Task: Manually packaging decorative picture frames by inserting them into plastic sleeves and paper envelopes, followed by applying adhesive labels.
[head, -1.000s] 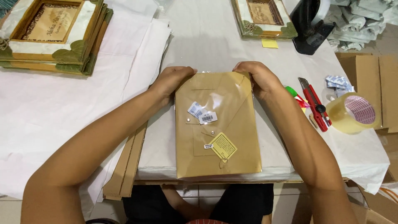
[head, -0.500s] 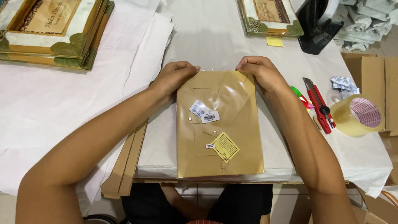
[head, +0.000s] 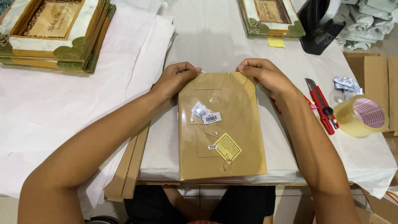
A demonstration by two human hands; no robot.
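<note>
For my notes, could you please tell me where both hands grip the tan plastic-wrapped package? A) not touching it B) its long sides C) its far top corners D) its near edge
C: the left hand and right hand each pinch a far top corner of the tan package.

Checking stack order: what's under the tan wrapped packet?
White paper sheet on the table lies under the tan wrapped packet. Left hand and right hand grip its far edge. Anything directly beneath is covered.

Packing workshop: tape roll (head: 362, 116), box cutter (head: 321, 105), stacked frames (head: 52, 34)
</note>
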